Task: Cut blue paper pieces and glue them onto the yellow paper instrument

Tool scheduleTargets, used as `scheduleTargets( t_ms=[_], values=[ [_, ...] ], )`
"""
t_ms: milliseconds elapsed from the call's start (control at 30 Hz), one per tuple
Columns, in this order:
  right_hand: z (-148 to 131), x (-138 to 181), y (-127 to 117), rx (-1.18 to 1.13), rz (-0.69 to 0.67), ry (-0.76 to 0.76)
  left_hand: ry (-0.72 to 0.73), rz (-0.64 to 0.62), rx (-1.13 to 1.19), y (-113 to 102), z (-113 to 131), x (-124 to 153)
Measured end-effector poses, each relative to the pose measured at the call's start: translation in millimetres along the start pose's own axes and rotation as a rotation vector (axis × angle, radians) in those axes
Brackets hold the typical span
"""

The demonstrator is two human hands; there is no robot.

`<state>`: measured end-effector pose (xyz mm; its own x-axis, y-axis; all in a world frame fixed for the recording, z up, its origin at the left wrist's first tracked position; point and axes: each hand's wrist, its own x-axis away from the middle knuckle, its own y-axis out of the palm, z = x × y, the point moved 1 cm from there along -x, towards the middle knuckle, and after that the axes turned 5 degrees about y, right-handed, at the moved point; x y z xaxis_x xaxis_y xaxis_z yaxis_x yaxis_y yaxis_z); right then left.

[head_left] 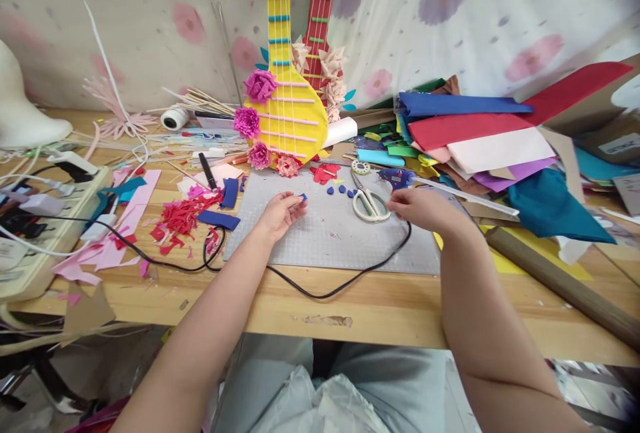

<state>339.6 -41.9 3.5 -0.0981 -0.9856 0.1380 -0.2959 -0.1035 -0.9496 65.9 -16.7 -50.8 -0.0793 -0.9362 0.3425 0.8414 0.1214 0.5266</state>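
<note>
My left hand (283, 214) is over the grey cutting mat (320, 246), its fingertips pinching a small blue paper piece (303, 198). My right hand (417, 208) is closed around the handle of a blue glue gun (399, 178), most of which the hand hides. A black cord (345, 291) runs out from under that hand. Beside its fingers lie white-handled scissors (371, 206). Several small blue paper petals (342, 189) rest on the mat between my hands. A red paper piece (325, 172) lies behind them.
A yellow paper lute (303, 110) with flowers leans at the back, a red one (320, 20) behind it. Red paper scraps (185, 220) and blue strips (219, 220) lie left, near a power strip (65, 240). Stacked coloured sheets (480, 133) and a brown roll (560, 286) are right.
</note>
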Motion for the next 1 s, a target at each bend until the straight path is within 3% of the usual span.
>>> scheduleTargets(
  t_ms=[167,367,533,1000],
  values=[
    [-54,-16,37,-0.672,-0.119,-0.339,-0.022,-0.012,-0.001,3,1,2],
    [-98,-29,89,-1.162,-0.072,-0.423,-0.037,-0.045,0.016,1,2,3],
    [-102,-20,102,-1.251,-0.048,-0.4,-0.049,-0.076,-0.015,1,1,2],
    [-99,-22,107,-1.267,-0.053,-0.434,-0.013,-0.112,-0.111,4,-2,4]
  ],
)
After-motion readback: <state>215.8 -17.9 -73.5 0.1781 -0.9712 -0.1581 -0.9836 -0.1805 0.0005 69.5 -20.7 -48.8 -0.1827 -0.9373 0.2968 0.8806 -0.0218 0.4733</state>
